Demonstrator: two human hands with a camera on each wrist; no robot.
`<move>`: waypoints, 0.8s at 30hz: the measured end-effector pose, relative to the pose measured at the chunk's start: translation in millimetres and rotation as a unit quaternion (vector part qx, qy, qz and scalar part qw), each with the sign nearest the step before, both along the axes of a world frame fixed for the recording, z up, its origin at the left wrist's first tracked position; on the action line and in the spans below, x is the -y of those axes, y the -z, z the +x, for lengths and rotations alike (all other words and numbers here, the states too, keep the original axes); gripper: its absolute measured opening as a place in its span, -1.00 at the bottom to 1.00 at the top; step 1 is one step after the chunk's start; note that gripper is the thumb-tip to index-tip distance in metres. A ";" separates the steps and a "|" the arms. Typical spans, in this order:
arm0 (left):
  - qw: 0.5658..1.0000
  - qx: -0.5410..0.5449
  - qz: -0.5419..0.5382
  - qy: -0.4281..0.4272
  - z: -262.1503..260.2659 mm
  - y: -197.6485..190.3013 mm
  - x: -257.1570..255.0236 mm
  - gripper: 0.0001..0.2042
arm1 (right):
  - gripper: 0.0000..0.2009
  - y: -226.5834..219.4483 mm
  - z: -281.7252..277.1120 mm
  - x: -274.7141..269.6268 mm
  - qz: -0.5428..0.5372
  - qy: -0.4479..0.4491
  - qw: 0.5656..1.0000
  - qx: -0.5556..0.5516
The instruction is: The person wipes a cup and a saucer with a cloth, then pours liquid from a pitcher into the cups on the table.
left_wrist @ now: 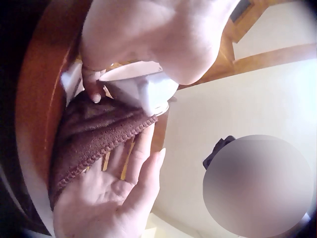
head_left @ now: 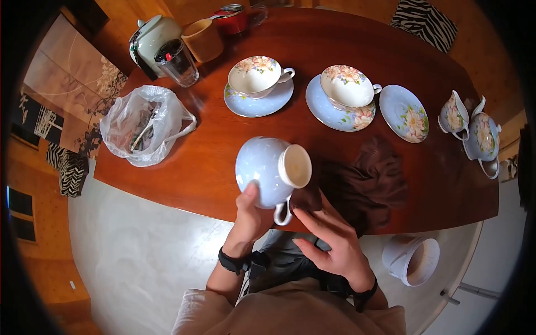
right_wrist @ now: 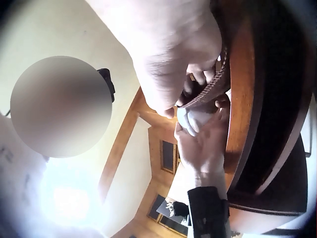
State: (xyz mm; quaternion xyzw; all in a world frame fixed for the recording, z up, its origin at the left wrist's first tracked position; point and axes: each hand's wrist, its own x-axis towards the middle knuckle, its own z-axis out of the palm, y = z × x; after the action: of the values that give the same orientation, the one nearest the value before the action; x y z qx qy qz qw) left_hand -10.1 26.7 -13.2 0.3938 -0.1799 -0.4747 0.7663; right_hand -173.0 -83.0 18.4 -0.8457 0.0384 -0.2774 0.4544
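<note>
A pale blue cup (head_left: 259,167) with a white foot ring and handle is tipped on its side above the table's front edge, its foot facing right. My left hand (head_left: 252,215) grips it from below, thumb on the blue side. My right hand (head_left: 335,243) is beside the handle, fingers extended against a dark brown cloth (head_left: 371,184) that reaches the cup and lies bunched on the table. In the left wrist view the cloth's stitched edge (left_wrist: 106,144) crosses the fingers of my right hand (left_wrist: 109,198). The cup's inside is hidden in the head view.
Two floral cups (head_left: 254,77) (head_left: 347,88) stand on saucers, with another saucer (head_left: 403,114) alongside. A creamer (head_left: 453,114) and teapot (head_left: 483,137) stand right. A plastic bag (head_left: 146,125), glass (head_left: 177,62) and jar (head_left: 159,42) are left; a bucket (head_left: 421,261) is below the table.
</note>
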 end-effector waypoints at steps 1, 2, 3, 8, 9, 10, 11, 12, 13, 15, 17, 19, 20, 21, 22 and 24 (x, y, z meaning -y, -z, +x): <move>1.000 -0.004 -0.013 -0.008 -2.0 -5.3 2.7 -0.12 | -0.48 -1.2 -0.1 -0.4 -0.018 0.002 1.000 0.002; 1.000 -0.008 -0.026 -0.016 -5.5 -12.6 8.1 -0.09 | -0.48 -2.7 0.2 -0.9 -0.026 0.007 1.000 0.003; 0.999 -0.012 -0.038 -0.024 -6.5 -16.5 11.9 -0.05 | -0.49 -4.2 0.6 -1.6 -0.033 0.013 0.999 0.003; 0.999 -0.003 -0.047 -0.014 -1.1 -14.3 12.4 0.01 | -0.51 -6.9 1.4 1.8 -0.065 0.027 0.997 -0.001; 0.999 0.001 -0.047 -0.017 -1.5 -12.6 11.5 0.00 | -0.51 -7.1 1.2 2.1 -0.070 0.030 0.997 -0.003; 0.999 0.004 -0.046 -0.021 -2.0 -10.2 10.4 -0.01 | -0.51 -7.2 1.0 2.3 -0.074 0.034 0.997 -0.006; 0.999 0.003 -0.026 -0.022 -2.2 -5.2 8.0 0.00 | -0.53 -6.5 1.2 2.4 -0.083 0.038 0.996 -0.002; 1.000 0.001 -0.005 -0.024 -1.9 1.3 4.9 0.01 | -0.54 -5.0 1.6 2.6 -0.091 0.043 0.995 0.003; 1.000 -0.001 0.016 -0.025 -1.8 4.7 3.0 0.03 | -0.55 -4.2 1.9 2.8 -0.099 0.048 0.994 0.007; 0.998 0.024 0.019 -0.047 -4.6 5.2 4.6 0.05 | -0.58 -5.6 1.1 5.4 -0.121 0.056 0.991 0.018; 0.999 0.020 0.004 -0.045 -4.6 6.0 5.0 0.05 | -0.61 -7.1 -0.3 9.9 -0.135 0.055 0.989 0.030; 0.999 -0.014 -0.031 -0.020 -2.4 7.2 4.5 0.04 | -0.63 -8.0 -2.2 14.9 -0.139 0.048 0.988 0.041; 0.999 -0.010 -0.029 -0.024 -2.4 6.0 5.1 0.03 | -0.60 -7.6 -3.9 15.1 -0.125 0.043 0.991 0.036; 0.999 -0.007 -0.027 -0.028 -2.7 3.6 5.7 0.03 | -0.59 -7.7 -5.0 14.1 -0.115 0.042 0.992 0.034; 0.999 -0.003 -0.026 -0.032 -2.7 1.1 6.3 0.02 | -0.57 -7.8 -6.2 12.9 -0.105 0.042 0.993 0.032; 0.999 -0.004 -0.014 -0.031 -1.3 -5.0 8.9 0.01 | -0.54 -6.6 -8.2 10.6 -0.085 0.040 0.995 0.026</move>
State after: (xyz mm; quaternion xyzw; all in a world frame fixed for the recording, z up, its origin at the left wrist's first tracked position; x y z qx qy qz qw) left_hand -11.5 17.9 -8.1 0.3864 -0.1714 -0.4500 0.7867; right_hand -181.2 -93.6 25.1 -0.8716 0.0364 -0.3197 0.3698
